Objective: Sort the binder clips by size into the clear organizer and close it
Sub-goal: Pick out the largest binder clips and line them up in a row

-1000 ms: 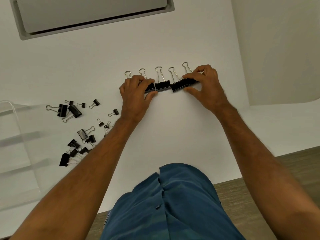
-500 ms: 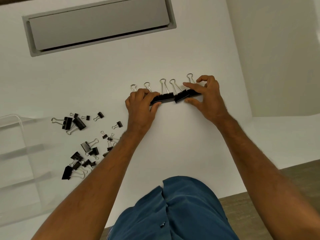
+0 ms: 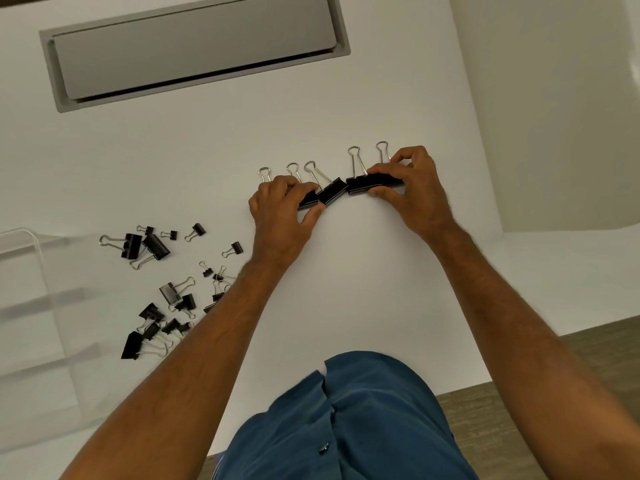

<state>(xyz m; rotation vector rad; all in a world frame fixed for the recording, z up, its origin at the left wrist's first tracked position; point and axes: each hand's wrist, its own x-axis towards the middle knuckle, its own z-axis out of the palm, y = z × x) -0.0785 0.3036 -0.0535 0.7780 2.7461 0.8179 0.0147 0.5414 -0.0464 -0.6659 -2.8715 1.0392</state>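
Left hand [image 3: 282, 216] and right hand [image 3: 412, 188] pinch opposite ends of a row of large black binder clips [image 3: 334, 192], probably gathering one size together on the white tabletop [image 3: 346, 271].

The binder clips [image 3: 333, 194] are black with silver wire handles; the table [image 3: 207, 143] is plain white; the organizer [image 3: 31, 306] is clear; the recessed panel [image 3: 194, 46] is grey; the shirt [image 3: 346, 420] is blue; the floor [image 3: 485, 410] is streaked grey-brown.

We see a white table [image 3: 363, 271] bearing a row of large binder clips [image 3: 334, 192], scattered clips [image 3: 166, 289] and a clear organizer [image 3: 31, 306].
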